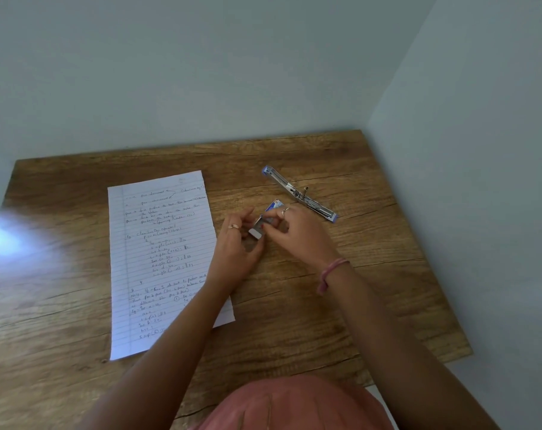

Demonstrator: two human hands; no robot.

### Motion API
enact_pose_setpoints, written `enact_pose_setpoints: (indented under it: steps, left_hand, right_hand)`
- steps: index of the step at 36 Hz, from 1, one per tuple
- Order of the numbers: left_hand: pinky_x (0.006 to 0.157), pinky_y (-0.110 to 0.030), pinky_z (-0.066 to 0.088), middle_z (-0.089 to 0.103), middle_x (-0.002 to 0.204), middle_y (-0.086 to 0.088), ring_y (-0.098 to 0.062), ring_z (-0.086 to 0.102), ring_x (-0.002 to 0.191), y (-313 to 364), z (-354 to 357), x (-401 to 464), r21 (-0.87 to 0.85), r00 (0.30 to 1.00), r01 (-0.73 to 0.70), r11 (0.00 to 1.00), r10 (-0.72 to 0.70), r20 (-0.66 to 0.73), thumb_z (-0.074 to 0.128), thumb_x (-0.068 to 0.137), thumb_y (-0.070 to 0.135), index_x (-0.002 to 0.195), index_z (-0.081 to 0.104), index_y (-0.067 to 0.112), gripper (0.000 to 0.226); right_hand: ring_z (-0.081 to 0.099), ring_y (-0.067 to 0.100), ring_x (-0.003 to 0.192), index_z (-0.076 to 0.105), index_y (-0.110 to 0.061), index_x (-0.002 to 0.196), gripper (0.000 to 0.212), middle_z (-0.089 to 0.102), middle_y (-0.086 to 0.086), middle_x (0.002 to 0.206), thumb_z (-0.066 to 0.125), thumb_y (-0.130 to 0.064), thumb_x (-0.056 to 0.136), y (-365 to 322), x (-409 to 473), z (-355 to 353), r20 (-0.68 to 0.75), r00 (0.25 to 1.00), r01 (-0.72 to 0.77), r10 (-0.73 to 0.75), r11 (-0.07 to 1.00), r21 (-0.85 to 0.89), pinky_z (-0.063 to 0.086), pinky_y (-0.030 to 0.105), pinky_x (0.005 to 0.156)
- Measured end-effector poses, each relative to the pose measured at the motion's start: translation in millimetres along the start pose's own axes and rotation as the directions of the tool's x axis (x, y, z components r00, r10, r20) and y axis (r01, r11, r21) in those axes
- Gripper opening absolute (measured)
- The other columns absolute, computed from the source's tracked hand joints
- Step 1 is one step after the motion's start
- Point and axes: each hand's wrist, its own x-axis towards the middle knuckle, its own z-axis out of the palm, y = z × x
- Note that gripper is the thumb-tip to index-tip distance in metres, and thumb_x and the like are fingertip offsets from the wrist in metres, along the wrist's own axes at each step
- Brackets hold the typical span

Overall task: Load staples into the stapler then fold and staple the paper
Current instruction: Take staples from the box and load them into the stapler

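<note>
The little staple box (pixel 265 220) is in both your hands, just beside the right edge of the paper (pixel 161 259). Your left hand (pixel 237 246) curls its fingers (pixel 257 245) round the near end of the box. Your right hand (pixel 294 232) pinches the far end with bent fingers (pixel 274 217). It looks like you are opening the box to get staples out, so you are on the loading step. I cannot see any loose staples yet.

The stapler (pixel 299 193) lies past the box, farther from the paper, and near your right hand. It is flipped wide open and flat on the wooden surface (pixel 387 290). Nothing is holding it.

The paper lies flat, not folded, with writing on it. Your left arm crosses its near corner.

Next you likely need to pull out one strip of staples. Hold it gently so it does not snap. Then lay it in the open stapler.
</note>
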Motion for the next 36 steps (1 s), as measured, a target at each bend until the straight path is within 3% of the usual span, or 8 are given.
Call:
enact_pose_setpoints:
  steps: [6,10,13,20,26,30,33,36]
  left_hand:
    - [0.086,-0.007,0.043,0.055,0.117,-0.003,-0.005,0.054,0.101,-0.5,-0.3,-0.1,0.000,1.000,-0.003,1.000,0.003,-0.002,0.073,0.081,0.010,0.133,0.046,0.012,0.059]
    - [0.085,-0.005,0.042,0.054,0.117,-0.002,-0.002,0.054,0.099,0.1,-0.1,0.7,-0.007,1.000,0.009,1.000,-0.009,0.002,0.073,0.081,0.009,0.134,0.045,0.012,0.060]
    - [0.086,-0.007,0.043,0.054,0.118,-0.003,-0.001,0.055,0.101,-0.8,0.1,0.7,-0.012,1.000,0.012,1.000,-0.012,-0.003,0.073,0.081,0.010,0.133,0.045,0.013,0.059]
    - [0.086,-0.005,0.045,0.055,0.117,-0.007,-0.003,0.058,0.103,-0.7,-0.7,2.3,-0.076,0.997,0.070,0.995,-0.072,-0.033,0.073,0.082,0.008,0.132,0.046,0.012,0.056]
    - [0.083,-0.001,0.043,0.054,0.117,-0.009,0.000,0.056,0.099,-2.9,-0.3,4.4,-0.078,0.992,0.113,0.991,-0.117,-0.048,0.075,0.079,0.005,0.131,0.047,0.013,0.060]
    - [0.082,-0.001,0.043,0.051,0.116,-0.007,0.002,0.054,0.098,-2.2,-1.1,4.2,-0.067,0.992,0.115,0.991,-0.119,-0.051,0.076,0.077,0.004,0.131,0.048,0.008,0.061]
    - [0.081,0.001,0.042,0.049,0.117,-0.005,0.003,0.053,0.097,-1.3,-1.6,4.6,-0.064,0.991,0.121,0.991,-0.124,-0.050,0.076,0.077,0.004,0.132,0.048,0.008,0.061]
    - [0.082,0.001,0.042,0.048,0.117,-0.005,0.005,0.053,0.097,-0.8,-1.7,4.4,-0.052,0.992,0.116,0.992,-0.119,-0.044,0.076,0.077,0.004,0.130,0.050,0.008,0.060]
  right_hand:
    - [0.051,0.001,0.079,0.065,-0.017,0.120,0.027,0.057,-0.002,0.115,0.051,-0.020,0.096,12.2,7.5,-4.9,-0.072,0.996,-0.053,0.053,0.999,0.008,0.042,0.015,0.071]
    - [0.055,0.008,0.092,0.055,-0.018,0.131,0.036,0.053,0.003,0.129,0.046,-0.014,0.096,15.6,9.4,-9.2,0.033,0.996,-0.088,0.088,0.996,-0.010,0.039,0.017,0.077]
    - [0.052,0.008,0.077,0.049,-0.018,0.136,0.040,0.052,0.004,0.133,0.045,-0.016,0.097,13.1,11.5,-7.6,0.091,0.989,-0.110,0.115,0.992,-0.055,0.044,0.025,0.069]
    - [0.046,0.019,0.128,0.045,-0.015,0.140,0.046,0.048,0.003,0.141,0.049,-0.013,0.094,1.9,10.2,-4.3,0.132,0.981,-0.131,0.141,0.988,-0.083,0.038,0.030,0.102]
    - [0.047,0.019,0.125,0.048,-0.016,0.138,0.048,0.049,0.003,0.139,0.049,-0.004,0.092,0.7,6.0,-2.6,0.136,0.977,-0.161,0.164,0.986,-0.033,0.038,0.029,0.103]
    - [0.052,0.013,0.113,0.052,-0.021,0.134,0.049,0.050,0.001,0.137,0.049,-0.001,0.090,0.4,4.1,-3.7,0.148,0.974,-0.181,0.171,0.981,0.062,0.037,0.014,0.085]
    - [0.049,0.016,0.121,0.051,-0.021,0.135,0.051,0.048,0.003,0.137,0.050,0.000,0.089,0.2,4.2,-0.9,0.157,0.973,-0.188,0.171,0.977,0.097,0.036,0.017,0.090]
    - [0.054,0.014,0.109,0.051,-0.022,0.136,0.052,0.047,0.003,0.134,0.050,0.000,0.088,-0.3,3.6,0.0,0.163,0.970,-0.200,0.179,0.971,0.128,0.042,0.019,0.086]
